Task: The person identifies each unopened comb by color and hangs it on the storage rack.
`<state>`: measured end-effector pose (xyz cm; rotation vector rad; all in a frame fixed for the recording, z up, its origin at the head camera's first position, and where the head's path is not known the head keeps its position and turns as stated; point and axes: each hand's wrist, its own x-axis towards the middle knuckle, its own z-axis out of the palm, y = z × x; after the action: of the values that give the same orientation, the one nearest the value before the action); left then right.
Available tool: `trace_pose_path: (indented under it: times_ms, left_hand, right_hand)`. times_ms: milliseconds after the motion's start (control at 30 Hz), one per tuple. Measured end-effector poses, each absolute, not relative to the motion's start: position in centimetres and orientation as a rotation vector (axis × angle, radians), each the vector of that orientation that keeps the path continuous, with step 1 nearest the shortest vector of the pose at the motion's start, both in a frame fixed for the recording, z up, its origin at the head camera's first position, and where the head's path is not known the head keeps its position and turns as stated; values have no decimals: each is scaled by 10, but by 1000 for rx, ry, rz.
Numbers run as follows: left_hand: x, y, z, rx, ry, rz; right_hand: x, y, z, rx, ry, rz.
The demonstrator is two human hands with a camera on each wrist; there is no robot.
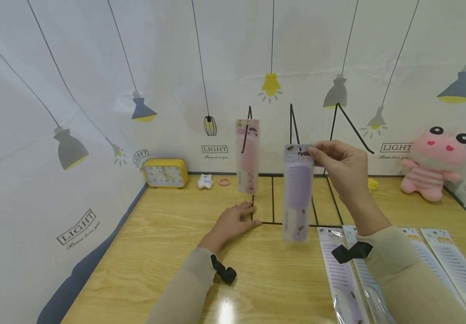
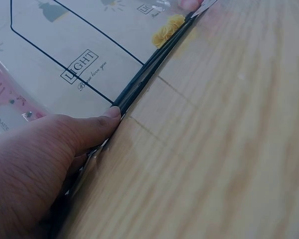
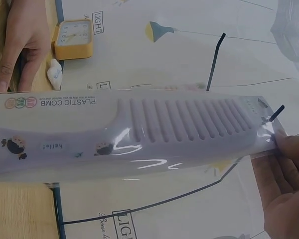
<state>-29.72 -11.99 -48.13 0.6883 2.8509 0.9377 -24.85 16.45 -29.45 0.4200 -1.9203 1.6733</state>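
Reading along the purple comb pack [image 3: 139, 137], the printed words "PLASTIC COMB" appear near its handle end, with a small "hello!" beside cartoon figures; the wrist view shows this text upside down. The backdrop [image 1: 95, 90] repeats the word "LIGHT" among drawn hanging lamps.

My right hand [image 1: 340, 168] is raised above the wooden table [image 1: 156, 252], forearm angled up, thumb and fingertips [image 3: 284, 149] pinching the top edge of the purple comb pack right at the tip of a prong of the black wire rack [image 1: 293, 130]. The pack hangs straight down from that pinch, in front of the rack's middle prong. It is a clear sleeve over a pale lilac wide-toothed comb with a broad handle.

My left hand [image 1: 234, 220] lies flat on the table, fingers straight and together, pressing on the base bar of the rack at its left front corner. A pink comb pack [image 1: 247, 155] hangs on the left prong just above that hand.

More packaged combs [image 1: 338, 274] lie flat on the table under my right forearm. A yellow alarm clock [image 1: 165, 173] and a pink plush toy [image 1: 435, 164] stand at the rear of the table.
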Motion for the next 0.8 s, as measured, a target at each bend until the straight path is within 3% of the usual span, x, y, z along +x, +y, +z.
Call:
trace_pose_path:
  times_ms: [800]
  left_hand:
    - [-296,-121,-482,682,2832,985]
  right_hand:
    - [-340,165,-286,268,-2029,1594]
